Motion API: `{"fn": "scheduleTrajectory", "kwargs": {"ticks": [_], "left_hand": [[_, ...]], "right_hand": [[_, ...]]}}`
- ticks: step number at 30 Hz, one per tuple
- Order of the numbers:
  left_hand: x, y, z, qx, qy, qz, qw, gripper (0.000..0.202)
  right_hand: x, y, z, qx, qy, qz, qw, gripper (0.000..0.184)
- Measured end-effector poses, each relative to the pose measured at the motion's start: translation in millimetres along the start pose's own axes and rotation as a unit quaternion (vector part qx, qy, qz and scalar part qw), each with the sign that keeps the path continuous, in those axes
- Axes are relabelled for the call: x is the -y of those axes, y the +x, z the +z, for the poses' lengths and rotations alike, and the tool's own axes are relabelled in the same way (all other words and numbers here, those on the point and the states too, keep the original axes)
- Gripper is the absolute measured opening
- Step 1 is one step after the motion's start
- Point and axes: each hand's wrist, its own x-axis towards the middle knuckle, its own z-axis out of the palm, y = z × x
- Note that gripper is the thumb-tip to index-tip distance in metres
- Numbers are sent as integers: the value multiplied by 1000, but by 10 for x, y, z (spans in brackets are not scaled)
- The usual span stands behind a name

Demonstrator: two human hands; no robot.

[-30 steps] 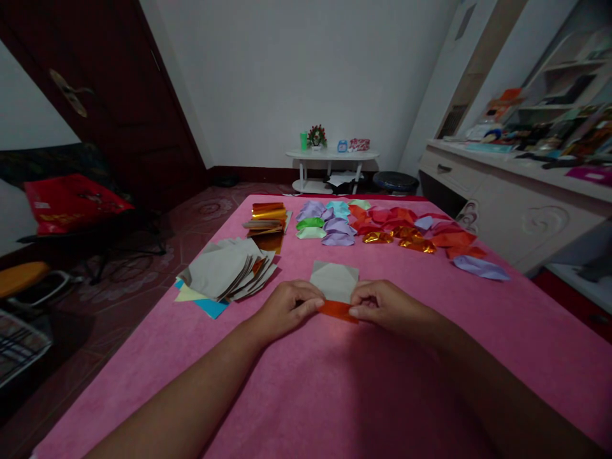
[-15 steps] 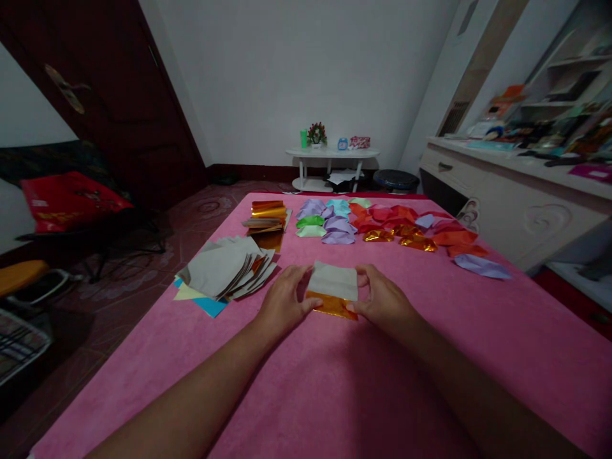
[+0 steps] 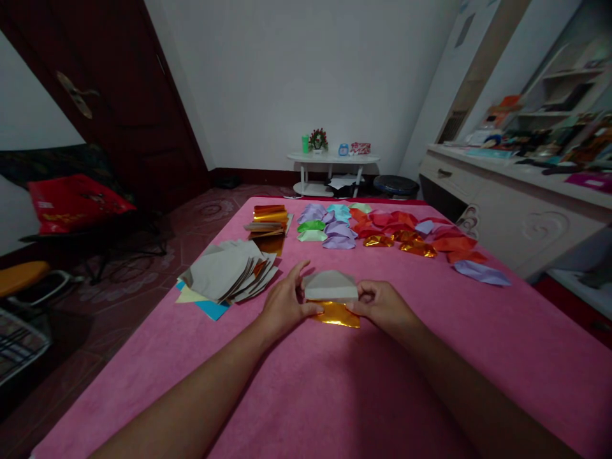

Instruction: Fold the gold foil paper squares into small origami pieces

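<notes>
A partly folded sheet of gold foil paper [image 3: 335, 299] lies on the pink tablecloth [image 3: 335, 395] in front of me. Its grey back faces up at the top and a shiny gold strip shows along its near edge. My left hand [image 3: 284, 306] pinches the sheet's left end between thumb and fingers. At the right end my right hand [image 3: 380, 305] grips it the same way.
A fanned stack of grey-backed sheets [image 3: 229, 275] lies to the left, with gold foil sheets [image 3: 268, 220] behind it. Several folded purple, green, red and gold paper pieces [image 3: 382, 231] line the far side. A low white table [image 3: 329, 167] and a sideboard [image 3: 516, 204] stand beyond.
Both hands moved from the near edge to the ends of the sheet. The near strip turned up and now shines gold, and the grey upper part stands lower and narrower.
</notes>
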Motion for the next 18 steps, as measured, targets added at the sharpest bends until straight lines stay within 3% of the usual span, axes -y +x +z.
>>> {"fn": "scheduleTrajectory", "kwargs": {"ticks": [2,6,9,14,16,18], "left_hand": [[18,10,9,-7,-59,8,998,92],[15,20,2,29,-171,-1,985,39],[-60,6,-26,42,-257,-19,965,34],[-219,-27,-28,-98,-309,-33,945,29],[-271,-47,7,-150,-310,-32,938,26],[-323,-78,61,-166,-315,-31,934,25]], "right_hand": [[96,-31,16,4,38,-11,999,20],[213,-61,14,20,90,-26,995,26],[241,-71,13,-9,122,-37,992,31],[241,-94,165,-26,235,-50,970,44],[230,-105,302,-6,221,-50,974,45],[223,-126,461,-2,190,-67,979,47]]}}
